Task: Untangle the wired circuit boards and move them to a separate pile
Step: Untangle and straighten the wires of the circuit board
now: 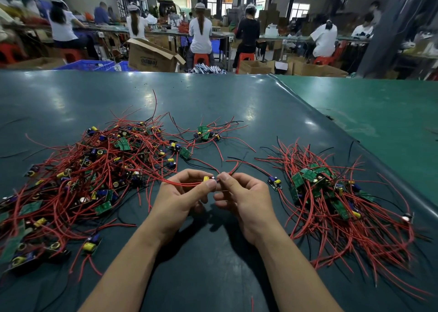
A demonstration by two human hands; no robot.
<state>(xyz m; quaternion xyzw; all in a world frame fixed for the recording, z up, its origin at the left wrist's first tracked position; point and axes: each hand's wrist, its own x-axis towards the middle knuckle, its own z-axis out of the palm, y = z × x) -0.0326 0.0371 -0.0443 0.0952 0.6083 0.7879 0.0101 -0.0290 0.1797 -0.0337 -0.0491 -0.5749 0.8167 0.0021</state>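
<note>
A big tangled heap of small green circuit boards with red and black wires (78, 176) covers the left of the dark green table (213, 112). A tidier pile of wired boards (331, 193) lies on the right. Between them, my left hand (180, 198) pinches a small board with a yellow capacitor (206, 179) at its fingertips. My right hand (244, 198) pinches the red wires (233, 168) that leave that board. A few loose boards (205, 132) lie further back in the middle, and one single board (274, 182) sits just right of my right hand.
The table's far edge (166, 72) runs across the view, and a lighter green mat (367, 112) overlaps it on the right. Beyond it stand cardboard boxes (151, 55), blue crates (87, 65) and several seated people at other benches.
</note>
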